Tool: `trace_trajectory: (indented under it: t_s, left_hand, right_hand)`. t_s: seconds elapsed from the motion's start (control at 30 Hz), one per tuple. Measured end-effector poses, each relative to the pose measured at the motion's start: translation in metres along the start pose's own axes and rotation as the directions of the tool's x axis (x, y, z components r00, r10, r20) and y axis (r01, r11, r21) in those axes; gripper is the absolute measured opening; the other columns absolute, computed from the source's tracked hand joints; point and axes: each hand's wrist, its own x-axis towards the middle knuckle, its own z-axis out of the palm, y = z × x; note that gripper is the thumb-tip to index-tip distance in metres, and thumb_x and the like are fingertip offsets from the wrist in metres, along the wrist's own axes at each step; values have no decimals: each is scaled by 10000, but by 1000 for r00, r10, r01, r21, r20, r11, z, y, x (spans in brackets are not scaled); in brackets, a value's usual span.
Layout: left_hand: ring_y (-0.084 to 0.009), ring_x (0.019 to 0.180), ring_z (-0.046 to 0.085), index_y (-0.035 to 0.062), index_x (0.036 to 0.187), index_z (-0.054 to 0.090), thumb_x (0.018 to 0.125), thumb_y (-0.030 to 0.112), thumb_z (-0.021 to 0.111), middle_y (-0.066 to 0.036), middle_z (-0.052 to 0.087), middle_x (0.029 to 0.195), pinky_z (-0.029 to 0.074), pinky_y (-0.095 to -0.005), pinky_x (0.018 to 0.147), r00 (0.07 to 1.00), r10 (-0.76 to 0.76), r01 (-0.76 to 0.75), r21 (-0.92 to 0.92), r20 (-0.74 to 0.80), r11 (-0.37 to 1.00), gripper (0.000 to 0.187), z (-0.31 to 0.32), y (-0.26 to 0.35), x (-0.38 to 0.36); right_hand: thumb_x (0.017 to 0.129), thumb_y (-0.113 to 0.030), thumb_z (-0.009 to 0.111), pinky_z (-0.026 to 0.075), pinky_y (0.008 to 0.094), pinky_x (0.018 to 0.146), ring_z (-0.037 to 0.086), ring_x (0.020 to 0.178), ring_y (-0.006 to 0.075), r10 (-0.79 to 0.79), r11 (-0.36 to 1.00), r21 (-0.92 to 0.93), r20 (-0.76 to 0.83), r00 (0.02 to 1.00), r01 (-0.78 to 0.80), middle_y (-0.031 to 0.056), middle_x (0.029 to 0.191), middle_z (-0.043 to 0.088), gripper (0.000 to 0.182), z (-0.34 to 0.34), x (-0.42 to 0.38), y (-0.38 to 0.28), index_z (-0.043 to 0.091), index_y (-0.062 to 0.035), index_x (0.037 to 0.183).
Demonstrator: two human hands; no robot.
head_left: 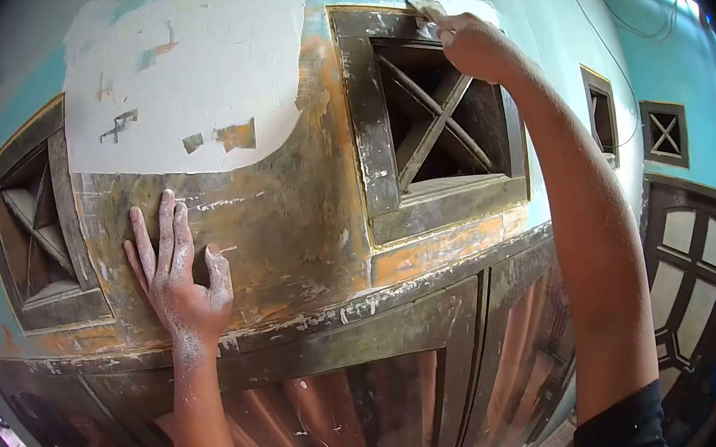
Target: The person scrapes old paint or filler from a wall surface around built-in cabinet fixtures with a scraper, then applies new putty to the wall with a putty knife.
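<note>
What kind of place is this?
Probably a house being repainted: a turquoise wall with a white filler patch, wooden vents, and the right hand holding a scraper.

Off to my left I see another vent opening (39,226) with crossed wooden slats, and below me run the dark door panels (371,416) with reddish glass. Far right, two more small vents (664,134) sit in the turquoise wall (682,45) above a door with pale panes (689,265).
</note>
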Motion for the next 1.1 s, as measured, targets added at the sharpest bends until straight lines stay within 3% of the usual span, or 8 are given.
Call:
trace_trajectory:
  t_s: [0.07, 0.3, 0.43, 0.53, 0.7, 0.77, 0.83, 1.1]
  left_hand:
    - [-426, 1577, 261, 63, 1528, 518, 902, 186, 628, -68, 447, 1651, 161, -629, 1251, 1000, 2, -2, -1, -1, 1000, 647, 1, 0, 0]
    - [-425, 1577, 262, 52, 1523, 521, 903, 181, 632, -73, 446, 1651, 155, -632, 1250, 1000, -8, 8, -4, 7, 1000, 643, 0, 1, 0]
    - [-424, 1578, 260, 48, 1515, 529, 903, 183, 636, -72, 446, 1651, 155, -631, 1251, 1000, -7, 8, -12, 5, 1000, 636, 0, 1, -1]
    - [-424, 1577, 262, 47, 1510, 536, 908, 193, 635, -70, 452, 1647, 159, -627, 1253, 1000, -14, 14, -4, 5, 1000, 627, 0, 1, -2]
    - [-432, 1571, 273, 50, 1510, 538, 912, 209, 631, -71, 462, 1641, 161, -627, 1252, 1000, -13, 13, 2, 7, 1000, 626, 0, 0, -2]
    - [-432, 1571, 272, 49, 1507, 541, 911, 208, 631, -71, 463, 1640, 163, -627, 1251, 1000, -12, 12, 3, 15, 1000, 623, -2, 0, -2]
    - [-432, 1571, 272, 49, 1504, 544, 910, 208, 630, -72, 464, 1639, 164, -628, 1250, 1000, -5, 5, -3, 16, 1000, 620, -2, 1, -1]
    - [-434, 1570, 272, 42, 1503, 542, 906, 199, 633, -74, 459, 1642, 169, -628, 1249, 1000, -6, 6, 4, 4, 1000, 624, 0, 1, -3]
  right_hand:
    - [1024, -277, 532, 560, 425, 634, 671, 695, 271, 98, 995, 1, 158, 983, -100, 157, 867, 723, 368, -13, 5, -18, 711, -81, 1278]
    - [1046, -284, 538, 504, 404, 566, 623, 635, 234, -28, 999, 22, 81, 996, 26, 109, 758, 653, 354, -15, 14, 5, 710, -48, 1246]
    - [1061, -294, 527, 545, 438, 805, 683, 786, 270, 117, 989, 66, 189, 975, -131, 158, 859, 716, 385, -24, -7, -10, 704, -45, 1295]
    - [1042, -282, 536, 540, 456, 907, 711, 964, 351, 21, 1000, -5, 17, 1000, -21, 227, 1043, 742, 392, -9, -2, -2, 697, -47, 1312]
    - [1016, -264, 539, 543, 452, 870, 702, 895, 347, 59, 998, -45, 121, 991, -54, 218, 981, 737, 387, -6, 25, -6, 694, -34, 1286]
    - [971, -179, 562, 584, 508, 827, 735, 920, 396, -109, 993, -58, -45, 993, 106, 247, 1016, 737, 303, 4, 28, 7, 709, -20, 1183]
    - [967, -184, 581, 591, 482, 793, 738, 880, 368, 34, 999, 29, 27, 999, -35, 230, 1014, 744, 303, -13, 27, 0, 712, -40, 1199]
    - [1048, -279, 535, 525, 445, 971, 708, 1027, 379, 77, 996, 44, 98, 992, -82, 244, 1093, 745, 381, -14, -12, -19, 709, -43, 1291]
